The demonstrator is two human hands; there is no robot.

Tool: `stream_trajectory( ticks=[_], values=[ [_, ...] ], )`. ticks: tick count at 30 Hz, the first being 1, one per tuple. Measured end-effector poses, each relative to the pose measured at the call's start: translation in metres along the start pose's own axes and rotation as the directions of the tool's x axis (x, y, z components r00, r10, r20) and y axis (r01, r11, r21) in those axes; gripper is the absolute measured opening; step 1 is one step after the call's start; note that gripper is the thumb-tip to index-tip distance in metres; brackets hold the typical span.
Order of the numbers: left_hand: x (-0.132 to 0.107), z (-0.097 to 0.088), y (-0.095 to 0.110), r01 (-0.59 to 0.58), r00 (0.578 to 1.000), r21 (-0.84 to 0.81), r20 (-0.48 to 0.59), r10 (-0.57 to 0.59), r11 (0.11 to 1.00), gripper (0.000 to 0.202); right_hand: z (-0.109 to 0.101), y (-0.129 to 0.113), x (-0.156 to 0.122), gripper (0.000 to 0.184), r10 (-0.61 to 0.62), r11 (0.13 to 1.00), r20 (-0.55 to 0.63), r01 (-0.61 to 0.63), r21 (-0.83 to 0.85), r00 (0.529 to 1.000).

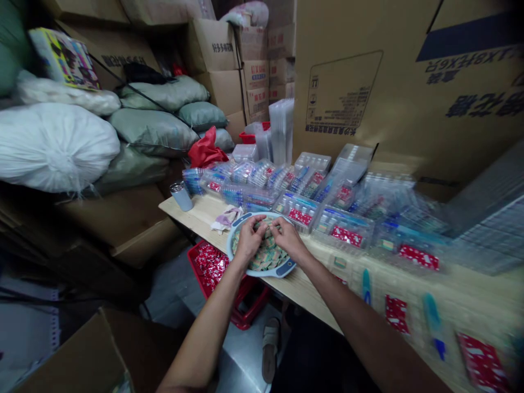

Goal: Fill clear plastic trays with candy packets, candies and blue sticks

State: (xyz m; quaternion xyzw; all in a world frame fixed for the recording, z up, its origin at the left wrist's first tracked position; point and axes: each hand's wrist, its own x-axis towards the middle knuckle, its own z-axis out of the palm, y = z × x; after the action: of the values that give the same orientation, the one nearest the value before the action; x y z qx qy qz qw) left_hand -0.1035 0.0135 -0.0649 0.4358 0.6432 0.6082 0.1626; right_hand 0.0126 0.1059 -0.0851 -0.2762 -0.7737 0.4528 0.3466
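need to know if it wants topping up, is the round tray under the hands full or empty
Well filled, not empty: small packets cover most of the floor of the round tray, beneath the left hand and right hand; their depth cannot be told.

Packets [266, 256] lay in a round tray [262, 271] on the table [196, 215]; plastic blister trays [298, 213] stood beyond and right of it, a crate [213, 267] sat underneath at left, and sacks [151, 131] were piled far left.

Pale blue round tray [262, 274] with navy ends, red crate [245, 312] lower centre, packets [210, 263] seemingly red with white flecks, grey-green sacks [153, 131] upper left, bright red bag [206, 148] beside them
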Motion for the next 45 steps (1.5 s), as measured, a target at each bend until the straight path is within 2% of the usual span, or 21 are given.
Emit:
stream_trajectory(
  ticks=[4, 7, 10, 14, 17, 19, 22, 24, 26, 28, 31, 36, 39, 41, 45],
  values=[
    [-0.003, 0.001, 0.003, 0.117, 0.986, -0.149, 0.135, -0.097, 0.982, 0.053, -0.004, -0.001, -0.001, 0.011, 0.028, 1.0, -0.075, -0.027, 0.012, 0.997],
    [-0.003, 0.003, 0.007, 0.129, 0.981, -0.184, 0.17, -0.097, 0.974, 0.046, -0.005, -0.002, -0.003, 0.013, 0.031, 0.999, -0.103, -0.028, 0.035, 0.994],
    [-0.003, 0.004, 0.009, 0.151, 0.986, -0.202, 0.104, -0.133, 0.968, 0.035, -0.002, -0.001, -0.003, 0.015, 0.029, 0.998, -0.112, -0.022, 0.065, 0.993],
    [-0.002, 0.001, 0.005, 0.211, 0.973, -0.227, -0.042, -0.226, 0.951, 0.031, 0.001, 0.003, -0.006, 0.016, 0.013, 0.993, -0.099, -0.001, 0.12, 0.995],
    [0.0, -0.003, 0.002, 0.202, 0.957, -0.203, -0.167, -0.237, 0.958, 0.028, -0.001, 0.007, -0.008, 0.019, 0.025, 0.988, -0.112, -0.007, 0.157, 0.993],
    [0.001, -0.004, 0.001, 0.203, 0.952, -0.184, -0.191, -0.237, 0.962, 0.024, -0.003, 0.009, -0.01, 0.021, 0.033, 0.984, -0.121, -0.011, 0.175, 0.992],
    [0.002, -0.003, 0.003, 0.183, 0.979, -0.057, -0.085, -0.188, 0.981, 0.017, -0.004, 0.01, -0.01, 0.021, 0.015, 0.981, -0.129, 0.01, 0.191, 0.992],
    [0.0, -0.001, 0.005, 0.057, 0.998, 0.065, -0.024, -0.055, 0.996, 0.01, -0.003, 0.009, -0.009, 0.022, 0.012, 0.981, -0.144, 0.017, 0.195, 0.99],
    [-0.002, 0.001, 0.008, -0.06, 0.998, 0.096, 0.022, 0.059, 0.994, 0.023, -0.002, 0.009, -0.007, 0.023, 0.026, 0.981, -0.166, 0.007, 0.194, 0.986],
    [-0.005, 0.002, 0.011, -0.075, 0.994, 0.054, 0.09, 0.07, 0.996, 0.042, -0.002, 0.009, -0.005, 0.023, 0.036, 0.981, -0.183, 0.0, 0.193, 0.982],
    [-0.007, 0.004, 0.012, -0.029, 0.99, 0.039, 0.137, 0.023, 0.999, 0.044, -0.001, 0.008, -0.004, 0.022, 0.033, 0.981, -0.182, 0.003, 0.193, 0.983],
    [-0.004, 0.005, 0.006, -0.014, 0.999, 0.081, 0.041, 0.011, 0.997, 0.028, -0.001, 0.009, -0.009, 0.018, 0.005, 0.979, -0.152, 0.026, 0.2, 0.988],
    [0.001, -0.001, 0.003, 0.031, 0.988, 0.117, -0.151, -0.013, 0.993, 0.026, -0.003, 0.009, -0.013, 0.019, 0.054, 0.97, -0.222, 0.002, 0.242, 0.974],
    [0.004, -0.006, 0.002, 0.061, 0.97, 0.055, -0.238, -0.046, 0.997, 0.028, -0.004, 0.006, -0.015, 0.02, 0.058, 0.972, -0.223, -0.004, 0.235, 0.973],
    [0.006, -0.008, 0.005, 0.067, 0.979, -0.116, -0.186, -0.088, 0.991, 0.039, -0.003, -0.004, -0.014, 0.022, -0.107, 0.992, -0.018, 0.108, 0.07, 0.994]
  ],
)
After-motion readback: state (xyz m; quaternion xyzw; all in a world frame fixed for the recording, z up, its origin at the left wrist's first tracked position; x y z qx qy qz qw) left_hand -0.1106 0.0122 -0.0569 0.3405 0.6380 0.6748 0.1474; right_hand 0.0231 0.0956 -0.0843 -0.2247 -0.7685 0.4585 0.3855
